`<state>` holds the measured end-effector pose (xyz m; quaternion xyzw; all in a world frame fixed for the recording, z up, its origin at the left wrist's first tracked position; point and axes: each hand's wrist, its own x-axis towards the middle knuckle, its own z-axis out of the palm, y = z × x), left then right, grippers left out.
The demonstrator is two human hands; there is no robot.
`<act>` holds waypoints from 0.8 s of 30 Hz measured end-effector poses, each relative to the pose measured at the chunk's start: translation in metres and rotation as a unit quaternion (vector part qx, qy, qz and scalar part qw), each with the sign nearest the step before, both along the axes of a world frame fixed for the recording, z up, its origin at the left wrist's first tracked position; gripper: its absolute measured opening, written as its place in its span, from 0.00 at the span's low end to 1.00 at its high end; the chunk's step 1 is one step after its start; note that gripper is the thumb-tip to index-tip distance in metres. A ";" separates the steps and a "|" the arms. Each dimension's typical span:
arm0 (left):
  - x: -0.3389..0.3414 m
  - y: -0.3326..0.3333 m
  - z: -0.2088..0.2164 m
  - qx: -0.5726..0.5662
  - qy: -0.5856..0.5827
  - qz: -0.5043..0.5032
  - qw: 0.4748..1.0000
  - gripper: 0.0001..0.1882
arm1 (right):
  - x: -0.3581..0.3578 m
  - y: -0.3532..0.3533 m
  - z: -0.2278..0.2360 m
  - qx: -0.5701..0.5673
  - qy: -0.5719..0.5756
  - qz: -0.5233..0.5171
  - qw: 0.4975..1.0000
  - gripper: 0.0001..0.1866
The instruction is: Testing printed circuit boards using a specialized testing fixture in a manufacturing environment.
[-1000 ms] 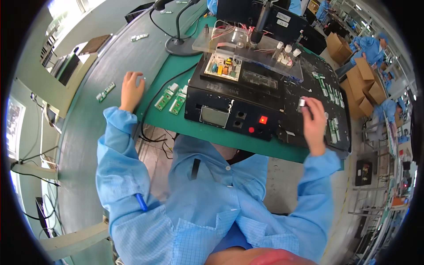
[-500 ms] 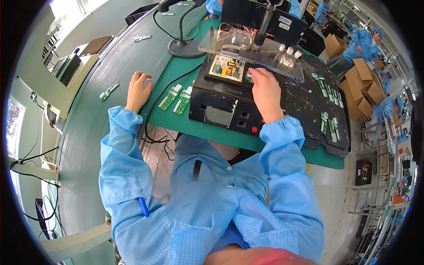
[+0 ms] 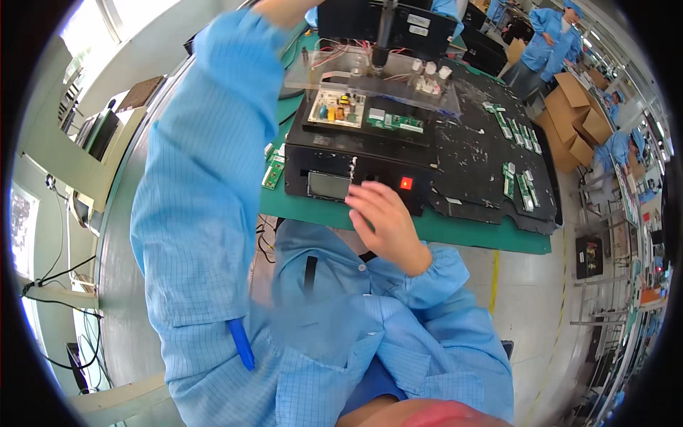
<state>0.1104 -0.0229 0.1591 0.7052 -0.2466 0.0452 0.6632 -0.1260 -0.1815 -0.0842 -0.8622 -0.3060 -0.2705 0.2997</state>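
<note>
My left arm stretches far forward, and only the wrist and base of my left hand point(image 3: 283, 10) show at the top edge; its fingers are out of sight. In front of the black test fixture point(image 3: 370, 151), my right hand point(image 3: 383, 219) is open, its fingertips by the front panel beside the small grey display point(image 3: 329, 185). Nothing is in it. A red button point(image 3: 406, 183) glows on that panel. On the fixture's top lie a green circuit board point(image 3: 395, 122) and, left of it, a cream board with colourful components point(image 3: 336, 108). A clear plate point(image 3: 384, 89) with wires sits above them.
Several narrow green boards point(image 3: 524, 135) lie on the black mat point(image 3: 473, 153) at the right. Another green board point(image 3: 273, 169) lies by my left sleeve. Dark boxes point(image 3: 420, 32) stand behind the fixture. Cardboard boxes point(image 3: 573, 107) and a person in blue point(image 3: 549, 43) are beyond the table.
My left hand has gone from the bench far forward to the top edge. My right hand has left the fixture's top for its front panel, uncovering the green board. The view has shifted.
</note>
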 end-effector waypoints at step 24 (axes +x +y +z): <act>-0.082 -0.052 -0.165 0.067 -0.435 0.116 0.890 0.35 | -0.019 -0.114 0.033 0.058 -0.035 -0.165 0.984 0.18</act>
